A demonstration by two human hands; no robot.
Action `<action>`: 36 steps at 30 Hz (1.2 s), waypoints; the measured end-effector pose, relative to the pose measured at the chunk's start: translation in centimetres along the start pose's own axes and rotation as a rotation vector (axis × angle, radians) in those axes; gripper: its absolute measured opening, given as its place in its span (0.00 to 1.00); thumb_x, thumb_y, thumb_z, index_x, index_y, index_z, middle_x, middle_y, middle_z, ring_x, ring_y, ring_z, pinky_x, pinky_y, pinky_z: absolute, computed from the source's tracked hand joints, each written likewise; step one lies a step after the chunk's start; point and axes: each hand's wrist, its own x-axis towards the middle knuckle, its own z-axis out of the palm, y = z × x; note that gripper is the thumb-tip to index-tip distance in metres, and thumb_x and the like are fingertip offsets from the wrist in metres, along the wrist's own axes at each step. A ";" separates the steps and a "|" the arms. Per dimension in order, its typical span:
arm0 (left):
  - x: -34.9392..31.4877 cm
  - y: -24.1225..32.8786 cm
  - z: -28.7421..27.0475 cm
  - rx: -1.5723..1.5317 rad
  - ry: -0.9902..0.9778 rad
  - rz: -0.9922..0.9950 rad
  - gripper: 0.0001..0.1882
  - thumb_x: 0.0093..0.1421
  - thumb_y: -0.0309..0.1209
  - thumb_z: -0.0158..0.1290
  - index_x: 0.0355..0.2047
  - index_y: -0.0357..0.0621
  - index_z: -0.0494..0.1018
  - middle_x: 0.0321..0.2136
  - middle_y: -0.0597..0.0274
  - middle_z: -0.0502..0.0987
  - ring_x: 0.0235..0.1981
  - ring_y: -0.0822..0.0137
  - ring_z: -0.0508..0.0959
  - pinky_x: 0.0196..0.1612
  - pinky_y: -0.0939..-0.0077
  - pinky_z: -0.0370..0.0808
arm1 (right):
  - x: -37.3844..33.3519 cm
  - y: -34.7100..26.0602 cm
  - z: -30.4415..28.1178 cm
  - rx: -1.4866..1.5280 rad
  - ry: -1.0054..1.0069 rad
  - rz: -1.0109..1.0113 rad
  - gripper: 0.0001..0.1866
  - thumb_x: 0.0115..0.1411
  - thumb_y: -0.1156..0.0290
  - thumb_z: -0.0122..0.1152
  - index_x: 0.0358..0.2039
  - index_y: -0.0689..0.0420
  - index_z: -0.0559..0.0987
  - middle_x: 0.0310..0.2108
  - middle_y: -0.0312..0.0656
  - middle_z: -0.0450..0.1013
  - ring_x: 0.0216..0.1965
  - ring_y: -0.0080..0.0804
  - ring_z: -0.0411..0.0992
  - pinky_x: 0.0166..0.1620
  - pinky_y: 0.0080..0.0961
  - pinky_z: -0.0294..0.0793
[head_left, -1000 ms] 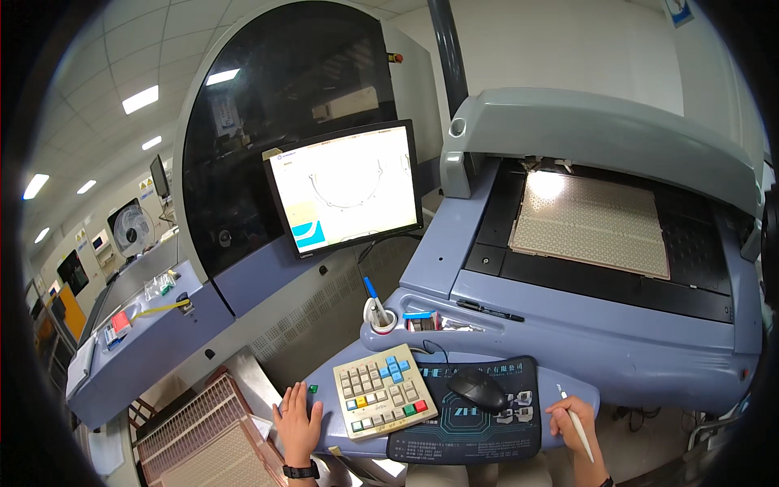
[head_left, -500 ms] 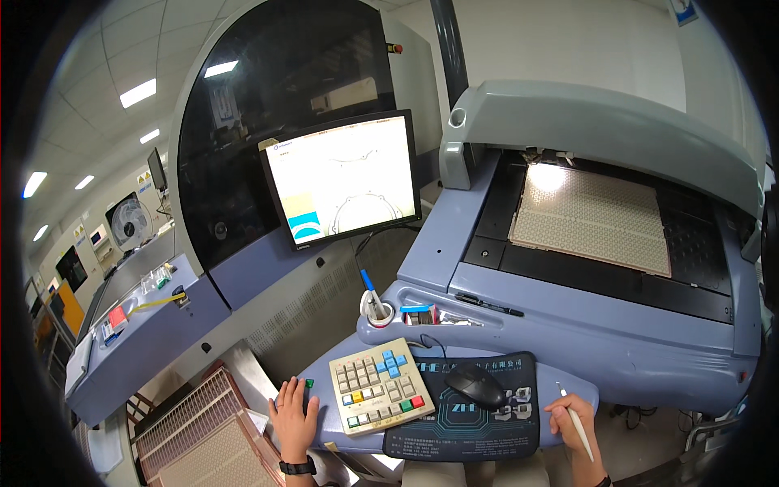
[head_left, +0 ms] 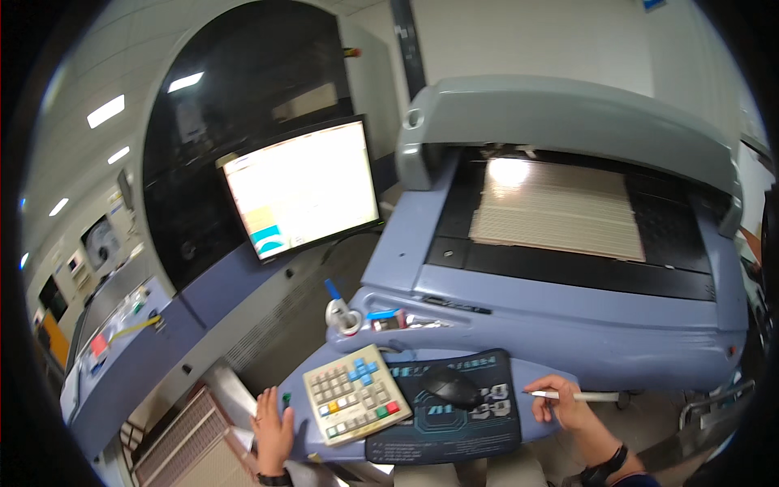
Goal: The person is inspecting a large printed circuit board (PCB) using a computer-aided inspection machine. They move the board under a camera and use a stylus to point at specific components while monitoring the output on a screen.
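Observation:
My right hand (head_left: 563, 403) is closed round a slim white pen-shaped tool (head_left: 599, 397), just right of the black mouse pad (head_left: 479, 446). The tool lies nearly level, its thin end pointing left. My left hand (head_left: 274, 432) rests with fingers stretched out at the left edge of the blue-grey console shelf, beside a small green piece (head_left: 286, 398). To its right sits a beige keypad (head_left: 355, 396) with coloured keys, touched by neither hand. A black mouse (head_left: 452, 385) lies on the pad, left of my right hand.
A lit monitor (head_left: 304, 191) stands behind the keypad. On the machine bed, under a grey bridge (head_left: 568, 118), lies a flat panel (head_left: 560, 213) with a bright light spot. A cup (head_left: 349, 323) with a blue-capped marker and a black pen (head_left: 457, 305) sit along the console. Framed panels (head_left: 185, 442) lie at lower left.
The view has shifted right, with some blur. My right hand has turned, swinging the white tool from steep to nearly level. My left hand stays at the shelf edge.

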 end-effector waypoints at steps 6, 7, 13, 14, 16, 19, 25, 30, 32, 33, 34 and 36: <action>5.3 9.4 -5.6 0.009 -0.059 0.386 0.29 0.62 0.45 0.49 0.60 0.45 0.63 0.62 0.51 0.62 0.65 0.50 0.57 0.64 0.42 0.49 | 8.9 -10.3 -6.3 -0.314 -0.049 0.077 0.16 0.65 0.57 0.51 0.40 0.57 0.76 0.26 0.34 0.71 0.26 0.17 0.66 0.29 0.17 0.67; 6.8 12.4 -5.8 -0.004 -0.095 0.568 0.28 0.62 0.45 0.49 0.59 0.46 0.64 0.60 0.51 0.64 0.64 0.50 0.60 0.64 0.43 0.51 | 11.0 -12.2 -7.1 -0.352 -0.042 0.044 0.12 0.63 0.61 0.54 0.38 0.57 0.76 0.26 0.33 0.71 0.26 0.17 0.66 0.29 0.16 0.67; 13.7 31.0 1.0 -0.201 -0.133 1.163 0.26 0.62 0.43 0.51 0.56 0.42 0.67 0.58 0.46 0.66 0.61 0.48 0.63 0.62 0.54 0.59 | 25.9 -16.3 -13.0 -0.489 0.148 -0.105 0.09 0.57 0.69 0.59 0.36 0.59 0.76 0.27 0.34 0.73 0.27 0.18 0.69 0.29 0.16 0.69; 14.5 33.1 3.3 -0.253 -0.067 1.191 0.27 0.62 0.44 0.52 0.56 0.42 0.67 0.58 0.45 0.66 0.61 0.48 0.63 0.62 0.55 0.59 | 28.3 -15.9 -13.4 -0.458 0.182 -0.113 0.09 0.57 0.69 0.60 0.36 0.59 0.76 0.27 0.34 0.73 0.27 0.18 0.70 0.28 0.17 0.69; 16.2 37.4 7.7 -0.174 0.083 1.184 0.29 0.62 0.47 0.50 0.58 0.43 0.65 0.60 0.46 0.64 0.63 0.49 0.61 0.63 0.53 0.57 | 32.0 -14.4 -15.0 -0.446 0.246 -0.156 0.10 0.56 0.69 0.60 0.37 0.59 0.76 0.26 0.35 0.74 0.27 0.18 0.70 0.28 0.17 0.70; 17.6 42.5 13.3 -0.186 0.105 1.110 0.32 0.63 0.50 0.46 0.63 0.47 0.59 0.62 0.47 0.60 0.65 0.51 0.57 0.64 0.49 0.54 | 36.2 -11.8 -17.8 -0.447 0.381 -0.188 0.11 0.56 0.69 0.60 0.37 0.60 0.77 0.26 0.36 0.74 0.26 0.19 0.71 0.29 0.17 0.71; 18.4 44.6 16.0 -0.196 0.148 1.080 0.30 0.62 0.50 0.46 0.61 0.50 0.62 0.59 0.53 0.64 0.64 0.54 0.60 0.65 0.50 0.54 | 41.4 -8.4 -18.9 -0.461 0.442 -0.251 0.11 0.55 0.66 0.60 0.38 0.56 0.78 0.27 0.36 0.75 0.28 0.23 0.73 0.32 0.23 0.72; 18.0 44.9 15.8 -0.229 0.191 1.069 0.30 0.63 0.50 0.46 0.59 0.47 0.65 0.57 0.52 0.65 0.62 0.53 0.61 0.64 0.51 0.56 | 44.4 -7.7 -19.9 -0.441 0.484 -0.249 0.06 0.58 0.66 0.60 0.35 0.52 0.76 0.27 0.32 0.73 0.29 0.22 0.71 0.32 0.23 0.71; 18.0 44.7 15.8 -0.242 0.194 1.060 0.30 0.63 0.51 0.46 0.59 0.46 0.64 0.58 0.52 0.65 0.62 0.54 0.60 0.64 0.51 0.55 | 45.6 -7.5 -19.8 -0.344 0.514 -0.188 0.09 0.59 0.65 0.60 0.39 0.52 0.74 0.30 0.32 0.73 0.29 0.22 0.71 0.32 0.23 0.70; 18.1 44.5 16.1 -0.248 0.194 1.048 0.30 0.63 0.51 0.45 0.59 0.46 0.64 0.58 0.53 0.64 0.62 0.54 0.60 0.64 0.51 0.55 | 46.0 -6.7 -19.2 -0.318 0.524 -0.262 0.13 0.57 0.62 0.62 0.39 0.53 0.73 0.31 0.34 0.72 0.29 0.22 0.71 0.30 0.22 0.70; 17.9 44.7 16.0 -0.265 0.192 1.055 0.30 0.63 0.51 0.45 0.59 0.46 0.64 0.58 0.53 0.64 0.62 0.54 0.60 0.64 0.51 0.55 | 45.8 -6.8 -19.7 -0.360 0.526 -0.328 0.13 0.54 0.62 0.63 0.35 0.55 0.72 0.28 0.35 0.72 0.26 0.22 0.70 0.28 0.22 0.69; 17.4 45.5 16.0 -0.288 0.191 1.079 0.30 0.63 0.50 0.45 0.59 0.45 0.64 0.58 0.53 0.65 0.62 0.54 0.60 0.65 0.51 0.54 | 47.5 -6.2 -23.6 -0.633 0.535 -0.286 0.12 0.52 0.64 0.62 0.31 0.55 0.71 0.26 0.35 0.71 0.23 0.23 0.69 0.26 0.22 0.69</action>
